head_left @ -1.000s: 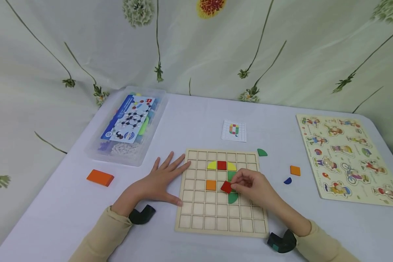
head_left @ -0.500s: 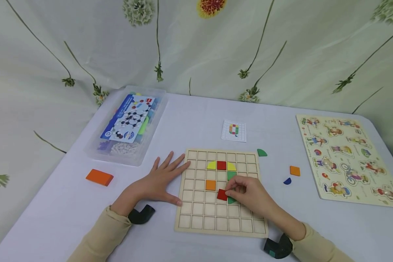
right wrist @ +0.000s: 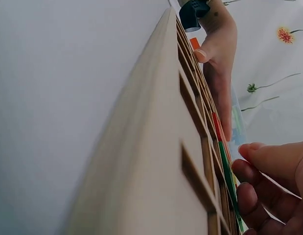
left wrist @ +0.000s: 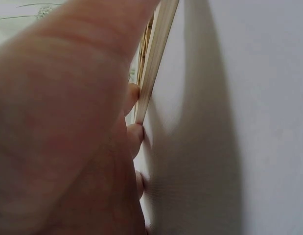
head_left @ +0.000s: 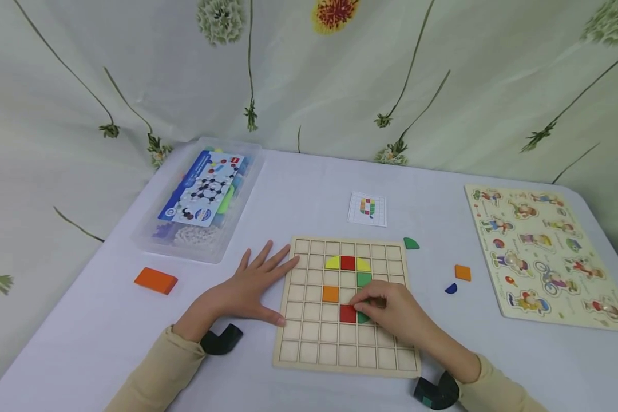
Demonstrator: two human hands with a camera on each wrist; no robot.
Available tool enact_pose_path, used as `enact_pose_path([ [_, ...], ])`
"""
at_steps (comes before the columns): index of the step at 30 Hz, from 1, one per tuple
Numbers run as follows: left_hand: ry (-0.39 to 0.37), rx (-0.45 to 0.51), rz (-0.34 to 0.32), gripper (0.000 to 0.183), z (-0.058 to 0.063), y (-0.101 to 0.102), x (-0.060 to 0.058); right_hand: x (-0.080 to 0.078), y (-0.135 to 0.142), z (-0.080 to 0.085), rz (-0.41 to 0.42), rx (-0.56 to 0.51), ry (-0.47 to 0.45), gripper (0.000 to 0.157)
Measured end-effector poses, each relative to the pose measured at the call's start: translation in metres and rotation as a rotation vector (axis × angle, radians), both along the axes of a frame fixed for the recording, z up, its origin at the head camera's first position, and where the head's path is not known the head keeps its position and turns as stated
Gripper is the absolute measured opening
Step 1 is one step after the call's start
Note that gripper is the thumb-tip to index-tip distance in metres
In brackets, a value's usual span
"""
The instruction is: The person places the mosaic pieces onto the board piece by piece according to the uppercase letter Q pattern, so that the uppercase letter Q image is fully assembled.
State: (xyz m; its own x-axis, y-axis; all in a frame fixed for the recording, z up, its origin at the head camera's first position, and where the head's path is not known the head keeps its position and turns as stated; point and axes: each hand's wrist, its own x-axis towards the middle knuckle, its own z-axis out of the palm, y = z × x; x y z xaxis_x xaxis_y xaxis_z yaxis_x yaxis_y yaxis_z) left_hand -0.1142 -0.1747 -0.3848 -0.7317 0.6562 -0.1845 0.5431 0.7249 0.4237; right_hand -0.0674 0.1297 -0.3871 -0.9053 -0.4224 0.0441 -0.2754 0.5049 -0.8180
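A square red tile lies flat in a cell of the wooden grid board. My right hand is over the board, its fingertips close by the tile's upper right corner; in the right wrist view the thumb and fingers have nothing visible between them. Beneath this hand a green piece is partly covered. Other cells hold a second red tile, two yellow quarter-round pieces, a green square and an orange square. My left hand spreads its fingers against the board's left edge.
Behind the board lies a printed pattern card. To the right are a green quarter-round, an orange square, a blue half-round and a picture puzzle board. A plastic box and an orange block lie left.
My right hand has moved the red tile toward me and slightly left, from askew above the board to flat in a cell. The left hand has stayed put.
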Motion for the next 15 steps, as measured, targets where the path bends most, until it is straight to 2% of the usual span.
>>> enact_pose_path([
  [5, 0.002, 0.006, -0.01, 0.114, -0.002, 0.001, -0.002, -0.005, 0.011, 0.009, -0.023, -0.041, 0.007, 0.01],
  [9, -0.003, 0.007, -0.002, 0.114, -0.003, -0.003, -0.001, -0.015, 0.031, 0.019, -0.072, -0.093, 0.042, 0.011],
  [12, -0.002, 0.015, -0.002, 0.114, -0.004, -0.004, -0.001, -0.023, 0.056, 0.026, -0.156, -0.132, 0.063, 0.014],
  [15, 0.003, 0.023, -0.012, 0.114, -0.005, -0.002, -0.002, -0.028, 0.084, 0.027, -0.31, -0.153, -0.001, 0.021],
])
